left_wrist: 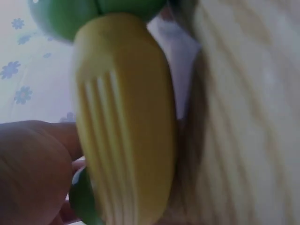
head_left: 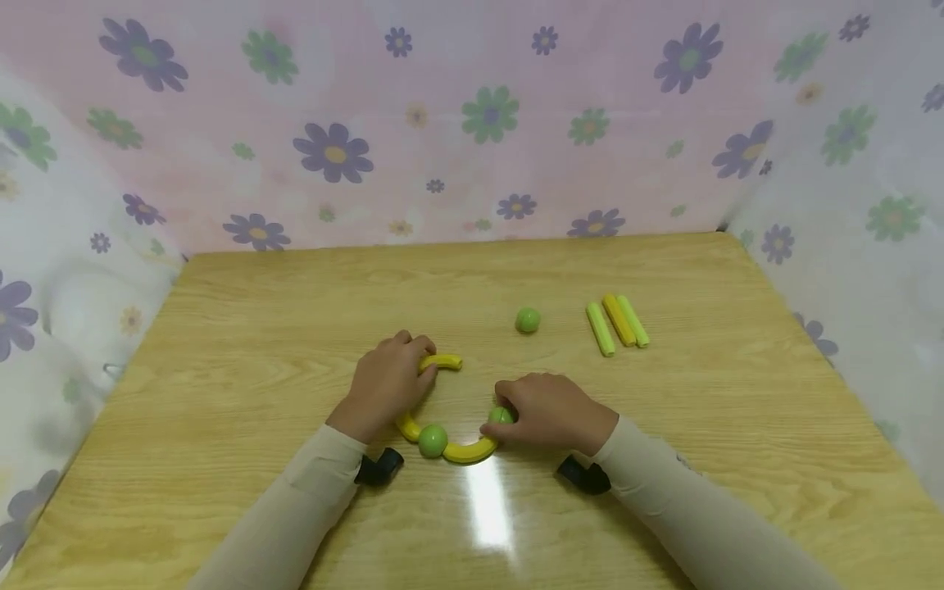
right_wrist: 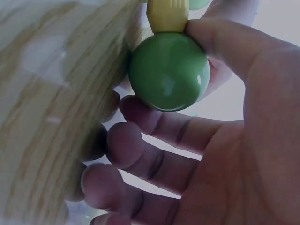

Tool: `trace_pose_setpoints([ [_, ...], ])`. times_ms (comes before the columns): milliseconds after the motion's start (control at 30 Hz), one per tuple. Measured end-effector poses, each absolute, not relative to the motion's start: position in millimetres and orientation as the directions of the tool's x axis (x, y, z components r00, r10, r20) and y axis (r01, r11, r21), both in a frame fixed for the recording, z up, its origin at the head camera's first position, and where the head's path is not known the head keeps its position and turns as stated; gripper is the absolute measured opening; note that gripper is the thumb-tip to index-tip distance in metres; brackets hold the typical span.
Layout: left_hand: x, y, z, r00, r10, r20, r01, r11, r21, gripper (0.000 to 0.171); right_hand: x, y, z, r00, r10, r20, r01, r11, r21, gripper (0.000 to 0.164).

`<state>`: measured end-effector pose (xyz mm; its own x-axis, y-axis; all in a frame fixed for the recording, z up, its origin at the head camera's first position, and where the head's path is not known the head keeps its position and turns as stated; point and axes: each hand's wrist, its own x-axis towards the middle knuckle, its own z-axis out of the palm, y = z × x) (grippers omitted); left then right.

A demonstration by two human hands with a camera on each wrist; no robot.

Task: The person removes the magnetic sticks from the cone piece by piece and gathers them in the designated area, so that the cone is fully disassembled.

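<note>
The chain (head_left: 433, 441) sits just below the frame's middle, bent like a C, its gap at the upper right. Its bottom stick (head_left: 469, 453) runs left to right. The left hand (head_left: 387, 381) pinches the top stick (head_left: 447, 361), which points right, and hides its join. The right hand (head_left: 549, 412) pinches the end ball (right_wrist: 168, 71).

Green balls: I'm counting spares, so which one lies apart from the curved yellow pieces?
The green ball at the back, alone left of the straight sticks. The front ball and the held ball, in the right hand, each touch a curved yellow piece.
</note>
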<state>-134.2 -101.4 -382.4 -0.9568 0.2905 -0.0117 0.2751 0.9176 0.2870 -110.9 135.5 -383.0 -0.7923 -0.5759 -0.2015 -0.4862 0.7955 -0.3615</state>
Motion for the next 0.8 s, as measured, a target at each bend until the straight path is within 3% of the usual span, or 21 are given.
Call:
trace_pose_setpoints([
  [200,-133,-113,-377,-0.954,0.289,-0.083,0.263,0.935,0.238,0.037,-107,134,-383,-0.787,-0.588,-0.184,-0.509,0.789,-0.345,0.035],
  [367,-136,-121,-371,-0.925,0.313,-0.216,0.249,0.927,0.28,0.041,-107,136,-382,-0.774,-0.595,-0.218,-0.51,0.789,-0.343,0.042],
  [500,-140,-122,-370,-0.91,0.335,-0.245,0.251,0.914,0.319,0.04,-114,140,-380,-0.764,-0.602,-0.235,-0.482,0.773,-0.414,0.044],
  [633,-142,-116,-372,-0.908,0.358,-0.218,0.272,0.899,0.344,0.041,-128,142,-378,-0.788,-0.574,-0.222,-0.4,0.751,-0.525,0.032],
  [800,-141,-104,-376,-0.906,0.385,-0.175,0.302,0.879,0.369,0.039,-144,142,-380,-0.837,-0.522,-0.164,-0.347,0.738,-0.579,0.018],
])
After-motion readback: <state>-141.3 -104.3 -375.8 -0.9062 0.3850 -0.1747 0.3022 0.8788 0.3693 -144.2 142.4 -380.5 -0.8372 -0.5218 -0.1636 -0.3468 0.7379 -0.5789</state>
